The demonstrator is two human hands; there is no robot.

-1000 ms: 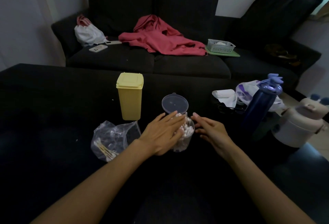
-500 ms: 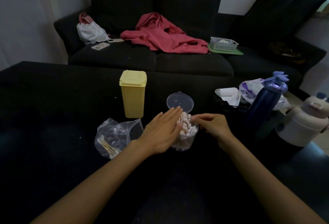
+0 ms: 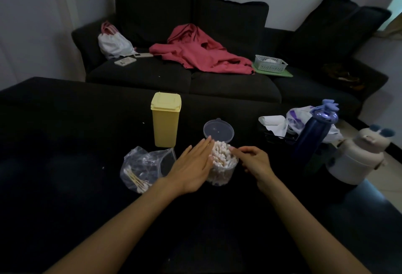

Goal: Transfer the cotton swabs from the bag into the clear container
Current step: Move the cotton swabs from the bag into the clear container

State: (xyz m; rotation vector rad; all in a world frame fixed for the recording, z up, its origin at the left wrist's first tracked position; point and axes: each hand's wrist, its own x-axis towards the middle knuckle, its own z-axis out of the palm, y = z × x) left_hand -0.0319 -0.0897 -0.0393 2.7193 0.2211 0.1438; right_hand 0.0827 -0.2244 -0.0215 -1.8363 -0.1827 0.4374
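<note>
yellow bin (image 3: pixel 165 119) and lid (image 3: pixel 218 131) crowd behind the container (image 3: pixel 221 172); bag (image 3: pixel 145 168) blocks its left.

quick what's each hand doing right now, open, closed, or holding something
Left hand: open, straight fingers against the side of the clear container.
Right hand: fingers curled at the cotton swabs; whether it pinches one cannot be told.

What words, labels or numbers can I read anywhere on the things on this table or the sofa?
None can be read.
The yellow box: plain, no label shows.
The clear container and its lid: no print visible.
The plastic bag: no print visible.
The dark blue bottle and the white flask: no lettering shows.
The white and purple bag: purple marks, too blurred to read.
</note>
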